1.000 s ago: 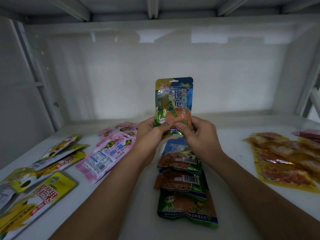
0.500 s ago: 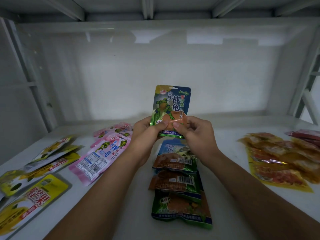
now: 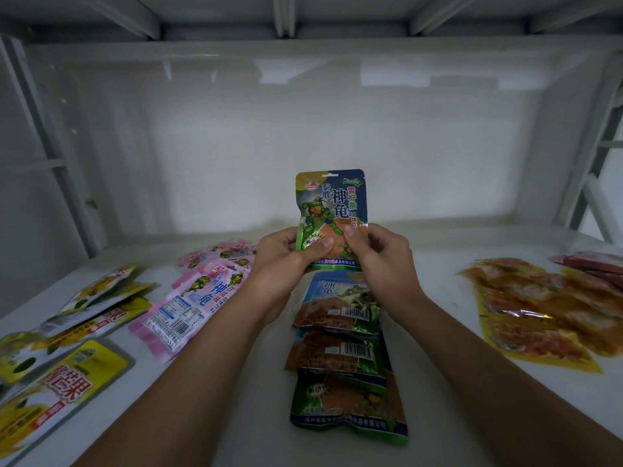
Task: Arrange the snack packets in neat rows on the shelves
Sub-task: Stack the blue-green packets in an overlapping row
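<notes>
A green-and-blue turtle snack packet [image 3: 332,200] stands upright at the centre of the white shelf [image 3: 236,392]. My left hand [image 3: 286,261] pinches its lower left edge and my right hand [image 3: 381,254] pinches its lower right edge. Just below it, a row of several matching green packets [image 3: 340,352] lies flat, overlapping, running toward me.
Pink turtle packets [image 3: 199,294] lie left of centre. Yellow packets [image 3: 64,338] are spread at the far left. Orange-yellow packets [image 3: 539,305] and a red one [image 3: 593,261] lie on the right. The shelf's back wall [image 3: 303,129] stands close behind.
The upright packet, held in both hands, has come down a little toward the shelf behind the green row. Both grips are unchanged.
</notes>
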Action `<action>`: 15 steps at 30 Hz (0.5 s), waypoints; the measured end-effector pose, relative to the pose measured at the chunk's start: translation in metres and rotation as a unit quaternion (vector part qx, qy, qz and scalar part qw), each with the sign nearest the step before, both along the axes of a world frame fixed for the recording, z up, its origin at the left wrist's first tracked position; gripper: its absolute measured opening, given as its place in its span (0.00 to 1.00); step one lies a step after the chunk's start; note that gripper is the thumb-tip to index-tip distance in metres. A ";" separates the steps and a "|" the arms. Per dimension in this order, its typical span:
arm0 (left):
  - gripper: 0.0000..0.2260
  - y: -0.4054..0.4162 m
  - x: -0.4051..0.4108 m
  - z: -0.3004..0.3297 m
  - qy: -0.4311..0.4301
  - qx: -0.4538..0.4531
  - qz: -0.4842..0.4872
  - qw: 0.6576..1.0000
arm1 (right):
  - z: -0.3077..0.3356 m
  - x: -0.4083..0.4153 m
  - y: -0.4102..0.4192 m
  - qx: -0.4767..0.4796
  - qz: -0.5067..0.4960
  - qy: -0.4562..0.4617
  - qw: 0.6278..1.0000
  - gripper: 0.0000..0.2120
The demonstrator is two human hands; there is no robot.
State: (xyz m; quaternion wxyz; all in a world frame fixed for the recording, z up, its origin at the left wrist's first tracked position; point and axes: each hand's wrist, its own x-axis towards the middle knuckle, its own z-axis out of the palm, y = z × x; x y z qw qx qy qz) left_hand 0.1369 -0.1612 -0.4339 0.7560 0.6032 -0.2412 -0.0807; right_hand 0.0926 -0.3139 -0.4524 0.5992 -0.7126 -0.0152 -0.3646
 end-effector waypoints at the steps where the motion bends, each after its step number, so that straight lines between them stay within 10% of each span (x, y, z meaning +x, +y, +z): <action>1: 0.11 0.000 0.000 0.000 -0.002 0.002 0.001 1.000 | 0.000 0.000 0.000 0.010 0.005 0.006 1.000 0.18; 15: 0.10 0.004 0.002 0.002 0.017 -0.019 -0.020 0.999 | 0.003 -0.004 0.002 0.059 0.067 0.016 0.996 0.10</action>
